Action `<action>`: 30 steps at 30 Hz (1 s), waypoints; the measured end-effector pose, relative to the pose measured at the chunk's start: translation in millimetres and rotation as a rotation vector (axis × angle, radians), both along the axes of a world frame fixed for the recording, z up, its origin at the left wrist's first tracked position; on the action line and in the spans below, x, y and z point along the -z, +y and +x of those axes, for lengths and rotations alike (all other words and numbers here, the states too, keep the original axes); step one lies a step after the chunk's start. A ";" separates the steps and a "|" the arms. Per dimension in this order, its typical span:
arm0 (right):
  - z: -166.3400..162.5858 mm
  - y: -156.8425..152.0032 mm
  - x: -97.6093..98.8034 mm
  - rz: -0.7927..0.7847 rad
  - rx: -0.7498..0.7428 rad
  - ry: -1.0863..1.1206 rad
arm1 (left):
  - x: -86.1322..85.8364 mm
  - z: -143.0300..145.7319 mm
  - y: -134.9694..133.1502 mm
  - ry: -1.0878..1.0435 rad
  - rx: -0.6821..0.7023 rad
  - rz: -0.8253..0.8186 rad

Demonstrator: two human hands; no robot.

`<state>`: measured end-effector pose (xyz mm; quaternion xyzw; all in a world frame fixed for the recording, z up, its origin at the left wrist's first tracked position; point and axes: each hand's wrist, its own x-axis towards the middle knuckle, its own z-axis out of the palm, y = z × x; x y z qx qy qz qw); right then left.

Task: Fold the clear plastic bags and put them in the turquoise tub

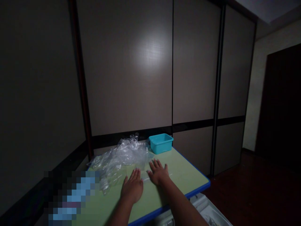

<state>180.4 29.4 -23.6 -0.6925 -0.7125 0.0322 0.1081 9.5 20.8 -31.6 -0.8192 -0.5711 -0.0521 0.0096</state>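
My left hand (133,187) reaches forward over the pale green table (145,208), palm down, its fingers stretched out and close together. To its right, my right hand (158,173) lies palm down with its fingers spread. A thin clear strip or edge, perhaps flat plastic, shows on the tabletop between and beside the hands; how far it runs beneath them I cannot tell. Just beyond my left hand a heap of crumpled clear plastic bags (127,153) spreads over the far left of the table. Neither hand grips anything visible.
A turquoise plastic basket (161,146) stands at the table's far corner. Tall wardrobe panels (131,88) rise behind the table. Below its near right edge is a whitish container (207,204). A pixelated patch covers the lower left. Dark reddish floor (249,185) lies to the right.
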 end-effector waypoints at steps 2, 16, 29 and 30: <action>17.0 -2.0 -0.7 -0.010 0.037 -0.007 | 0.1 0.1 0.5 -0.014 -0.003 -0.004; 66.6 -13.4 -1.4 0.001 0.137 -0.048 | -2.3 -1.6 -11.3 -0.054 -0.058 0.003; 70.3 -9.7 -1.1 0.068 0.177 0.003 | -46.3 -1.7 12.3 -0.177 0.218 0.047; 71.7 -9.3 -0.6 0.082 0.197 0.009 | -47.4 -1.4 19.4 -0.205 0.232 0.090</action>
